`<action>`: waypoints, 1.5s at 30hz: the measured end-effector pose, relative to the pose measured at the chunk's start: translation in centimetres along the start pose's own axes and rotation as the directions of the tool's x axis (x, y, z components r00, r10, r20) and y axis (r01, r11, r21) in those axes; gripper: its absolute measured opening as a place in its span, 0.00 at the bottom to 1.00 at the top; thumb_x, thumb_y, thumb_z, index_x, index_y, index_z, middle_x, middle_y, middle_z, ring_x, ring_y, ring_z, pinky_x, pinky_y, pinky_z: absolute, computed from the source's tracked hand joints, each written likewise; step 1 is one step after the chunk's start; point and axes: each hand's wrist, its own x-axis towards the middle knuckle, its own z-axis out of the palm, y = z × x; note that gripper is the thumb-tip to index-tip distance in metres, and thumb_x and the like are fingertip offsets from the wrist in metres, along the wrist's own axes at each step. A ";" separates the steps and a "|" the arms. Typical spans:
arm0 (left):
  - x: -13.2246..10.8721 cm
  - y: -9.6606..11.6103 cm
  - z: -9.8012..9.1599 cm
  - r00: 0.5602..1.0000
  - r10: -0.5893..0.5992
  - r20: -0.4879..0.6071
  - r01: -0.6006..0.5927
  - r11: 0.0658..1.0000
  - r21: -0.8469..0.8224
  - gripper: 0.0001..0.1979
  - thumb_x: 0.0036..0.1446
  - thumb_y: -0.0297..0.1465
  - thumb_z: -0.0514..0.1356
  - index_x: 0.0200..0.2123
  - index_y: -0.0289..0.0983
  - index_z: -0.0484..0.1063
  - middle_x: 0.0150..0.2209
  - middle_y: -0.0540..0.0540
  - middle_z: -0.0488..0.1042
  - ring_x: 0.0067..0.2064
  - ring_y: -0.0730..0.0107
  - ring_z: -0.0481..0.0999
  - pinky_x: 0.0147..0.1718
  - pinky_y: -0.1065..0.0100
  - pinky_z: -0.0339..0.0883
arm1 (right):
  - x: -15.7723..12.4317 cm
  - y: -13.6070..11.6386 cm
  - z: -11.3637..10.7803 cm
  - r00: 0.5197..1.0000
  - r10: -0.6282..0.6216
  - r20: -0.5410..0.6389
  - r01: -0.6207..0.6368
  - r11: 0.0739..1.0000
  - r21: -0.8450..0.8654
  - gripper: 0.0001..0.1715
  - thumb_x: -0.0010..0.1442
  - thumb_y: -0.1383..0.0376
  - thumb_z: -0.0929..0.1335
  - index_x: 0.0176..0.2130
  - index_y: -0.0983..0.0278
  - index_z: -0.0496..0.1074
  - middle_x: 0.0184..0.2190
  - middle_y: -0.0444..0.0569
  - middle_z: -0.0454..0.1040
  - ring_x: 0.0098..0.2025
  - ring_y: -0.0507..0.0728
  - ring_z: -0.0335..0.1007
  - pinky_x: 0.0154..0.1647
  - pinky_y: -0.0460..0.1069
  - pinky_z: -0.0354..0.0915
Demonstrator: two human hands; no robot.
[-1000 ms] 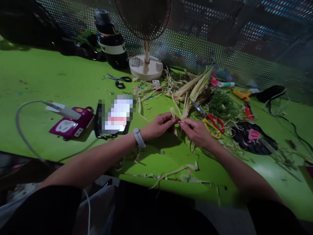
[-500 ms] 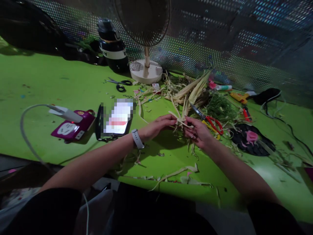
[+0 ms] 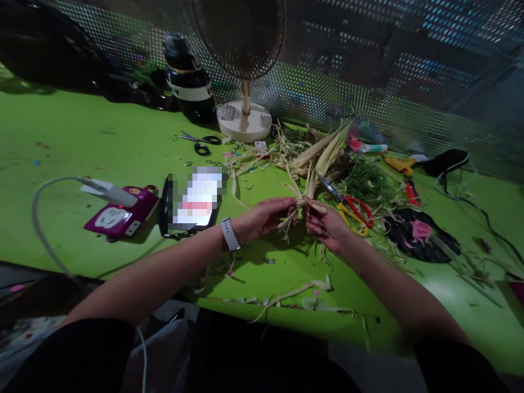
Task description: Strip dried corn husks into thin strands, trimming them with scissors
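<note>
Between my two hands is a small knotted piece of pale corn husk strips, its loose ends sticking out up and down. My left hand, with a watch on the wrist, pinches it from the left. From the right, my right hand grips a husk strip, thumb on top and fingers curled. Just past my right hand lie scissors with red handles and a yellow-handled tool. A heap of dry corn husks lies behind the hands.
A phone with a lit screen and a purple power socket sit left. Black-handled scissors, a bottle and a fan stand or lie behind. A yellow glue gun and a black tray are right.
The husk strip that lay across the knot now points right under my right thumb. My hands have drawn slightly down, and the loose ends below the knot show more.
</note>
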 end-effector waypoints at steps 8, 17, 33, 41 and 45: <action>-0.5 -0.4 0.4 0.980 -0.073 0.184 0.047 0.989 0.141 0.18 0.60 0.44 0.58 0.30 0.33 0.70 0.15 0.55 0.59 0.16 0.82 0.52 0.16 0.76 0.47 | 0.0 0.9 0.4 1.000 -0.004 -0.030 0.000 0.990 -0.144 0.17 0.45 0.57 0.74 0.26 0.63 0.67 0.13 0.33 0.56 0.13 0.43 0.45 0.10 0.39 0.45; -0.2 -0.8 0.3 0.969 0.176 0.175 -0.235 0.880 0.412 0.23 0.53 0.49 0.62 0.26 0.33 0.68 0.20 0.55 0.60 0.21 0.82 0.54 0.20 0.75 0.44 | -0.6 0.9 0.1 0.998 -0.061 -0.015 0.057 0.982 -0.182 0.17 0.49 0.55 0.74 0.29 0.64 0.69 0.15 0.35 0.63 0.13 0.43 0.49 0.11 0.39 0.48; -0.6 0.3 0.2 0.967 0.097 0.234 -0.219 0.784 0.580 0.20 0.58 0.48 0.57 0.29 0.36 0.66 0.22 0.54 0.60 0.24 0.78 0.56 0.24 0.72 0.49 | -0.6 -0.3 -0.6 0.942 -0.328 -0.069 0.269 0.863 -0.428 0.19 0.56 0.52 0.68 0.23 0.62 0.65 0.13 0.37 0.57 0.14 0.47 0.49 0.13 0.44 0.46; -0.7 0.9 0.1 0.968 0.122 0.219 -0.222 0.820 0.527 0.22 0.52 0.49 0.62 0.25 0.35 0.66 0.20 0.56 0.53 0.22 0.80 0.50 0.22 0.73 0.43 | -3.0 -0.6 0.5 0.682 -0.706 0.190 0.555 0.331 -0.763 0.20 0.64 0.59 0.62 0.21 0.61 0.64 0.15 0.40 0.59 0.18 0.49 0.53 0.21 0.46 0.52; -0.6 0.5 -0.2 0.970 0.114 0.215 -0.206 0.855 0.476 0.22 0.52 0.48 0.63 0.23 0.35 0.64 0.19 0.56 0.52 0.21 0.80 0.49 0.21 0.73 0.41 | -3.9 -0.9 1.1 0.561 -0.750 0.352 0.557 0.027 -0.830 0.21 0.59 0.63 0.64 0.17 0.61 0.58 0.15 0.41 0.56 0.19 0.49 0.50 0.24 0.48 0.51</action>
